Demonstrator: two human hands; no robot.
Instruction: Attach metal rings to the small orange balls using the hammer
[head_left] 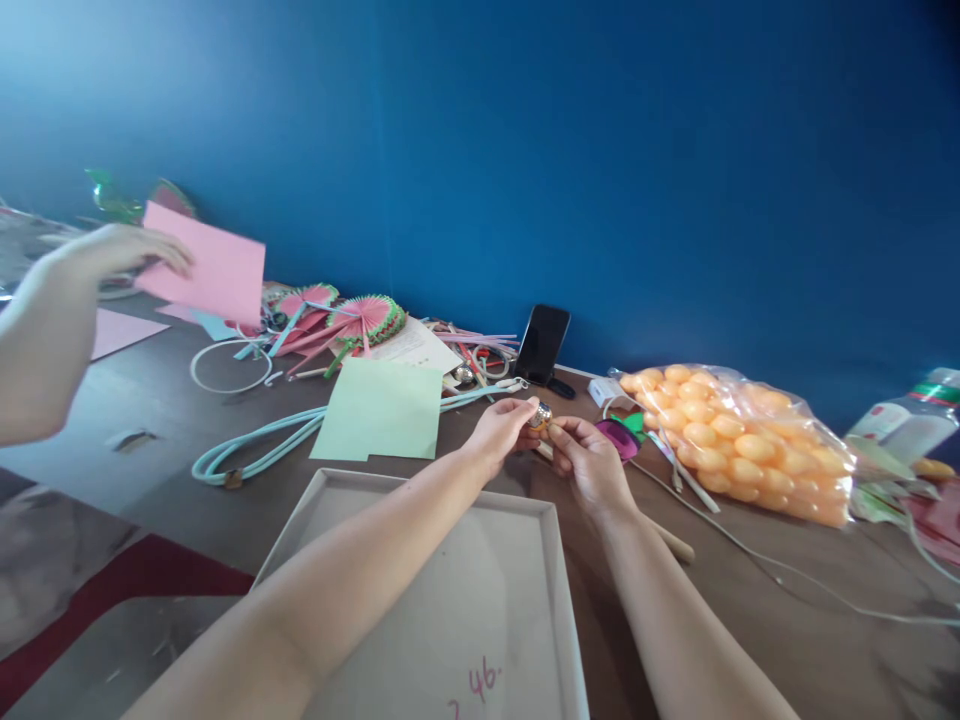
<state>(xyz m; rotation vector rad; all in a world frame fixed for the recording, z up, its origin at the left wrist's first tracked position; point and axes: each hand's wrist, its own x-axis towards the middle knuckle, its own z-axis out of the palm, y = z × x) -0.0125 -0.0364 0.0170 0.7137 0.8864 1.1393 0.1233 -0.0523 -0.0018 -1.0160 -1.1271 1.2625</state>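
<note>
In front of me, beyond the box lid, my left hand point(496, 436) pinches a small shiny silver bell point(540, 413) between thumb and fingers. My right hand point(592, 462) is closed at the bell's right edge, thumb and forefinger pressed together there. Some orange shows at the bell's underside; the fingers hide the rest. A wooden stick point(675, 541) lies partly behind my right hand and forearm. Beneath my left forearm is the shallow grey box lid point(495, 590) with pink handwriting. A purple and green piece point(621, 436) lies just past my right hand.
At left, another person's hand point(142, 250) holds pink paper point(217, 262). Green paper point(379, 410), a pale blue cord point(255, 450) and watermelon paper fans point(367, 318) lie on the table. A phone point(543, 342) leans on the wall. Right: a bag of orange balls point(739, 440), a white cable point(757, 556), a bottle point(911, 425).
</note>
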